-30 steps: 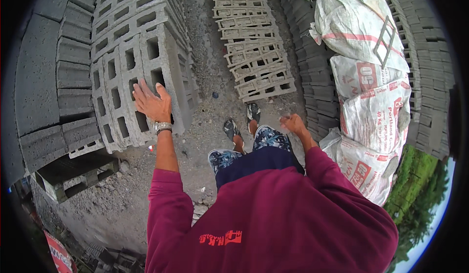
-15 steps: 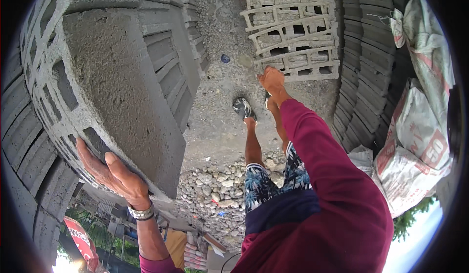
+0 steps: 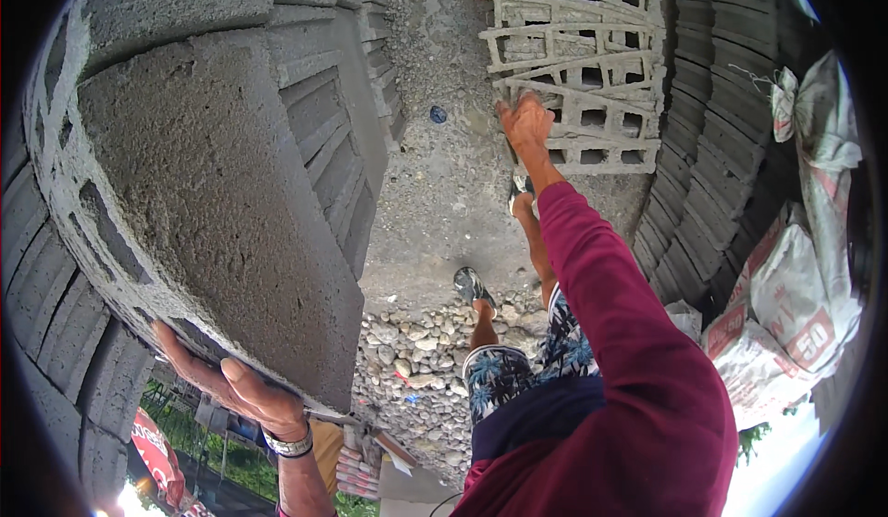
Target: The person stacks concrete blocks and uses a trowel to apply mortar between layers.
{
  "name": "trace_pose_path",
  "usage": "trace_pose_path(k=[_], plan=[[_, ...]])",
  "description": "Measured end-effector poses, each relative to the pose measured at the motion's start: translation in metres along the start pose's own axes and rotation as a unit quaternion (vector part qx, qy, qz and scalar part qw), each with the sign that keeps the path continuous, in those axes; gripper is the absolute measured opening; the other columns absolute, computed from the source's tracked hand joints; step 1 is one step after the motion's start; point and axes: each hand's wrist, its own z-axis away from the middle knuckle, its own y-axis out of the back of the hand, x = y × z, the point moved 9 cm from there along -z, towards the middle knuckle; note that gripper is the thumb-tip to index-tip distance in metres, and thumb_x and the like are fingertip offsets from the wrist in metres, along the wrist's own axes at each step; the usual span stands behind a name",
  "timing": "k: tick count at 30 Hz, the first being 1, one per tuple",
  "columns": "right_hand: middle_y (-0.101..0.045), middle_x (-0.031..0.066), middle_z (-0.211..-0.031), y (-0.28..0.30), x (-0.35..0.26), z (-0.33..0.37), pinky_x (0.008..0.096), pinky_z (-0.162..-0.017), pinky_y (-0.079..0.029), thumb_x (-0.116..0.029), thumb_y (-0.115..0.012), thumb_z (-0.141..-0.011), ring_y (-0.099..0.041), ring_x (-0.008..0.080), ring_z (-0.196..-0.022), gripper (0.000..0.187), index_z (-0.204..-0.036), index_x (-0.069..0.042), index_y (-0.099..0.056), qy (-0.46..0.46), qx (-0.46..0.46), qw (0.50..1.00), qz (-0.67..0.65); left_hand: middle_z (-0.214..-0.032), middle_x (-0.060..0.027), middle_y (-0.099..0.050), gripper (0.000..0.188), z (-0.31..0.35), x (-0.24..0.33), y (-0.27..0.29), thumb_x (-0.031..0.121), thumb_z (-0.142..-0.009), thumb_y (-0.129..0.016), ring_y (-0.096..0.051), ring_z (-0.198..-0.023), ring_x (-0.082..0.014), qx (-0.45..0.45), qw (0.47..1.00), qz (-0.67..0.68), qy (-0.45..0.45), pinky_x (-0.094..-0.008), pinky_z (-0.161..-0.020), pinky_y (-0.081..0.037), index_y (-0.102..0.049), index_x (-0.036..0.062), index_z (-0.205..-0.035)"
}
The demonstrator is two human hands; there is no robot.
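At the left, a large grey concrete block [image 3: 203, 184] sits at the near end of a tall stack, its hollow cells along the left side. My left hand [image 3: 245, 389], with a watch on the wrist, rests along the lower edge of that block, fingers stretched out and thumb apart. Ahead, a row of hollow concrete blocks [image 3: 578, 115] stands on the ground, some tilted against each other. Curled fingers of my right hand [image 3: 527, 121] grip the left end of one block near the row's close end; the fingertips are partly hidden.
More blocks [image 3: 708, 147] are stacked along the right, beside white and red sacks [image 3: 786, 286]. Gravelly ground [image 3: 421, 212] runs between the stacks. Loose stones [image 3: 416, 350] lie around my rear foot. A red sack [image 3: 157, 452] shows at lower left.
My right hand has shifted slightly farther along the row. The left hand has slipped lower against the large block in the picture. One foot has moved back onto the stones.
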Motion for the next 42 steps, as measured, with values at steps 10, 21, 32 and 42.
trace_pose_path(k=[10,21,32,42], plan=[[-0.068,0.0179,-0.098,0.009,-0.043,-0.024,0.0483,-0.088,-0.044,-0.033,-0.076,-0.072,-0.065,0.0378,-0.097,0.035,-0.087,-0.002,-0.070,0.019,0.039,0.999,0.024,-0.157,-0.0221,-0.028,0.084,0.002,-0.005,0.004,0.060,-0.098,-0.028,-0.022,-0.148,-0.0348,-0.020,0.998,-0.058,-0.013,-0.0507,-0.120,-0.015,-0.026,-0.0036,-0.153],[-0.063,0.0231,-0.113,-0.010,-0.051,-0.090,0.0526,-0.095,-0.042,-0.034,-0.073,-0.074,-0.057,0.0421,-0.112,0.036,-0.089,-0.001,-0.072,-0.110,0.010,0.993,-0.041,-0.158,-0.0245,-0.025,0.079,-0.006,0.006,0.001,0.053,-0.100,-0.030,-0.019,-0.149,-0.0381,-0.069,0.993,-0.087,-0.036,-0.0539,-0.120,-0.013,-0.023,-0.0057,-0.153],[-0.061,0.0173,-0.114,0.014,-0.095,-0.139,0.0519,-0.090,-0.044,-0.036,-0.073,-0.076,-0.058,0.0373,-0.108,0.045,-0.104,-0.002,-0.067,-0.151,0.128,0.974,0.107,-0.158,-0.0275,-0.019,0.081,-0.009,-0.002,-0.003,0.052,-0.096,-0.032,-0.017,-0.148,-0.0442,-0.060,0.997,-0.035,-0.022,-0.0629,-0.116,-0.016,-0.020,-0.0034,-0.154],[-0.068,0.0252,-0.087,0.037,-0.104,-0.160,0.0538,-0.072,-0.051,-0.030,-0.071,-0.071,-0.066,0.0443,-0.079,0.034,-0.076,0.003,-0.067,-0.107,0.203,0.972,0.043,-0.157,-0.0290,-0.021,0.086,-0.004,-0.017,0.000,0.053,-0.090,-0.040,-0.017,-0.148,-0.0428,-0.031,0.999,-0.006,0.014,-0.0619,-0.117,-0.016,-0.025,-0.0046,-0.152]])
